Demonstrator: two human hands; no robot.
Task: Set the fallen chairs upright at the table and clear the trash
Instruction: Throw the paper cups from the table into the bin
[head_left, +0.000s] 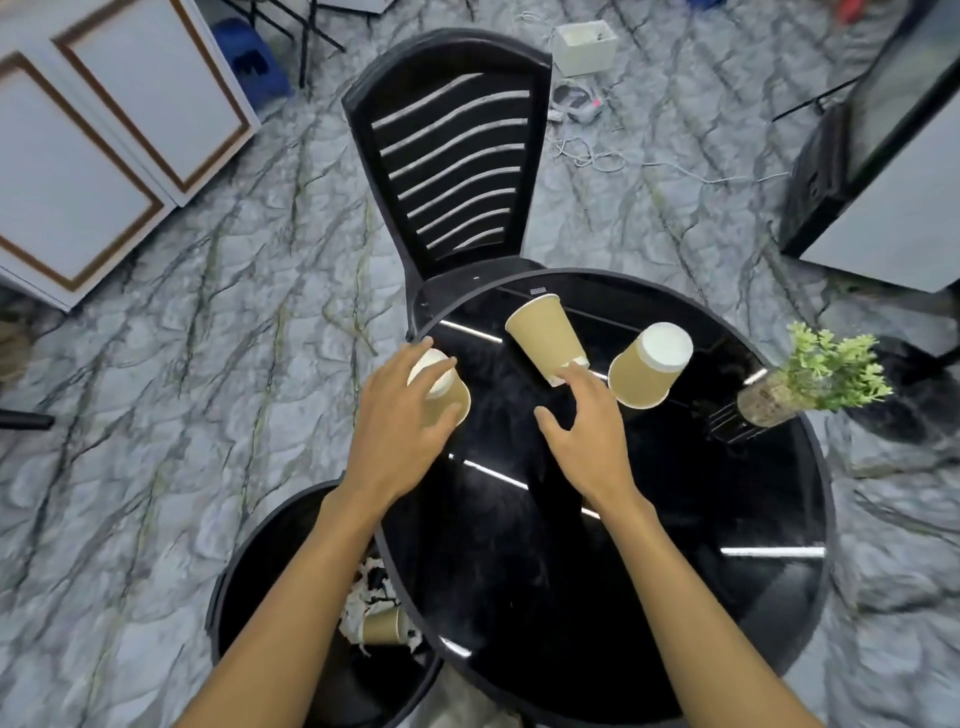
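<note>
A round black glossy table (675, 597) holds three tan paper cups lying on their sides. My left hand (400, 421) wraps around the left cup (449, 392) at the table's left edge. My right hand (587, 436) is spread open, its fingertips touching the base of the middle cup (545, 335). The right cup (649, 371) lies apart, its white bottom up. A black slatted chair (452, 156) stands upright at the table's far side. A black trash bin (270, 597) sits on the floor at the table's near left, with crumpled paper and a tan cup (382, 626) inside.
A glass jar with a green plant (815, 379) lies tipped at the table's right edge beside a black fork (727, 418). White cabinets (104, 156) stand at the left, a dark cabinet (883, 182) at the right. Cables and a white box (584, 47) lie on the marble floor beyond the chair.
</note>
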